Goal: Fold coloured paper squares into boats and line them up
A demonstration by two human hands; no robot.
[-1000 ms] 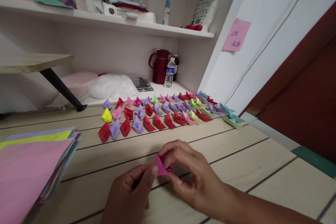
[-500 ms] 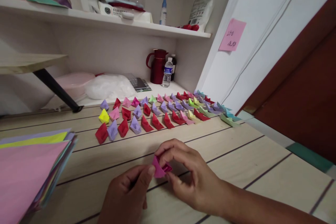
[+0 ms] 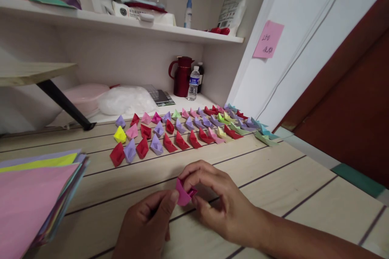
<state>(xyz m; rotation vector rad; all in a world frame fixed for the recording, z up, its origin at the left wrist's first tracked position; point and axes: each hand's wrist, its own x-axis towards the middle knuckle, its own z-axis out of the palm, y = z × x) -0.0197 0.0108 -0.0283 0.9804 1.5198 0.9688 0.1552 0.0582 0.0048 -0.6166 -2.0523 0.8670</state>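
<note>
A small magenta paper boat (image 3: 184,195) is held between my two hands above the slatted tabletop (image 3: 291,182). My left hand (image 3: 152,220) pinches its left side, the thumb lying along the paper. From the right, my right hand (image 3: 215,200) grips it, with the index finger at its upper edge and the thumb low on its right side. The fingers partly cover the folds. Beyond my hands, folded paper boats in red (image 3: 194,139), purple, pink, yellow, green and blue stand in several rows.
A stack of coloured paper sheets (image 3: 33,198) lies at the left. Behind the boats are a dark red jug (image 3: 182,76), a water bottle (image 3: 193,83) and a white plastic bag (image 3: 127,100). A black bracket (image 3: 65,103) props a wooden ledge at the left.
The paper boat has turned slightly in my fingers, its left face showing more. Both hands stay almost in place, and the rows of boats are unchanged.
</note>
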